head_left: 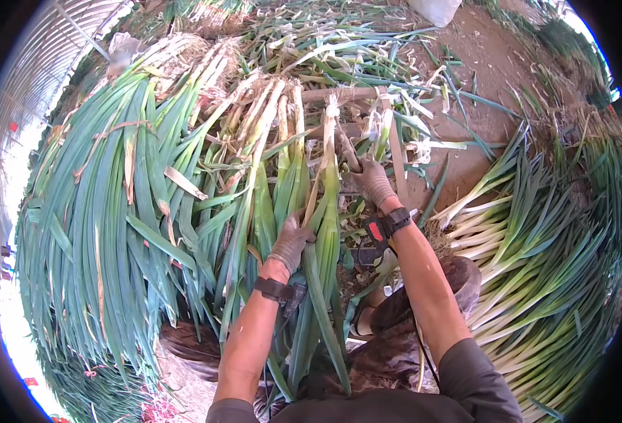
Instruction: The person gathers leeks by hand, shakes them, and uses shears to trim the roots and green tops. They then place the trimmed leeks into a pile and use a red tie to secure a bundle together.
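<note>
My left hand, in a grey-brown work glove, is closed beside the middle of a large green onion, its fingers against the leaves. The onion lies lengthwise before me, roots away and green leaves running down over my lap. My right hand, gloved too, is closed on a brownish strip that looks like a dry outer leaf, just right of the onion's pale stem. More unpeeled green onions lie close to my left hand. Its curled fingertips are partly hidden.
A thick heap of green onions with dry roots fills the left. Cleaner, white-stemmed onions are piled at right. A wooden frame stands beyond my right hand. Leaf scraps litter the ground behind, near a white bag.
</note>
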Demonstrator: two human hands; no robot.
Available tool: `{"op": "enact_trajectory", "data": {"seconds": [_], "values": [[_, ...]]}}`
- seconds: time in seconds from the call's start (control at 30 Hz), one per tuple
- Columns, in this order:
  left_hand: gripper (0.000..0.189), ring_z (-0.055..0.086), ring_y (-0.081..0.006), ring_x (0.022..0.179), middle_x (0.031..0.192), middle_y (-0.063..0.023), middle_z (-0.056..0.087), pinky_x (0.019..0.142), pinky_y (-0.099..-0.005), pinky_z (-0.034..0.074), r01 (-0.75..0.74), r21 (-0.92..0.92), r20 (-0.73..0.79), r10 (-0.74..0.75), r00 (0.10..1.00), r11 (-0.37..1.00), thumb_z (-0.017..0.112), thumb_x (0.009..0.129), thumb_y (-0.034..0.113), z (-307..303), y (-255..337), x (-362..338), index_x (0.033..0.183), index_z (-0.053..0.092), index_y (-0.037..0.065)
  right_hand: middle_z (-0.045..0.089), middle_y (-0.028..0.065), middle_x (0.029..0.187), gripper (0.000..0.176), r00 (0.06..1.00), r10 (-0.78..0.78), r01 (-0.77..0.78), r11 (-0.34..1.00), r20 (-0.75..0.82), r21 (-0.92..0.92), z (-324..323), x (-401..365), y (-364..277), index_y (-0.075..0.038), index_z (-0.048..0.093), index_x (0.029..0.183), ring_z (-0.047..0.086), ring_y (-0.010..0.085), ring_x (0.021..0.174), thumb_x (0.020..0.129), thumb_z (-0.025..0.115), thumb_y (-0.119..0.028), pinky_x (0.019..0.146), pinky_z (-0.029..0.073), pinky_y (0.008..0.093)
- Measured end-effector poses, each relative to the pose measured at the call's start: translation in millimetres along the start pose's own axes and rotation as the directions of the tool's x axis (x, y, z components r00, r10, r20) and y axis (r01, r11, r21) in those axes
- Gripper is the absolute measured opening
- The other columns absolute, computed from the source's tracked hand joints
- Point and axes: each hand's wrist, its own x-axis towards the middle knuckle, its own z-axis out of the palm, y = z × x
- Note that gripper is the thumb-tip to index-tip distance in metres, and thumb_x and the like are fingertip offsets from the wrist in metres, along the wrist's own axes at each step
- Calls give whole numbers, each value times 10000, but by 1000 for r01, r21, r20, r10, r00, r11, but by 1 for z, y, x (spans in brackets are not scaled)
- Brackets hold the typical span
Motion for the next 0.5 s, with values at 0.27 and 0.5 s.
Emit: {"op": "enact_trajectory", "data": {"seconds": [0.27, 0.5], "values": [[578, 578, -187, 908, 1045, -82, 628, 799, -286, 485, 67, 38, -3, -67, 998, 997, 559, 714, -56, 1, -22, 5, 1290, 538, -31, 698, 231, 913, 510, 995, -78, 85, 990, 65, -112, 2, -39, 5, -1, 619, 1205, 694, 322, 857, 778, 777, -231, 806, 532, 402], [606, 582, -175, 904, 1058, -80, 615, 794, -284, 492, -5, 120, 66, -3, 998, 993, 557, 712, -23, 40, -15, -18, 1318, 530, -28, 685, 260, 948, 440, 995, -95, 95, 990, 11, -102, -13, -77, -8, -3, 631, 1079, 663, 423, 925, 748, 760, -262, 833, 527, 466]]}}
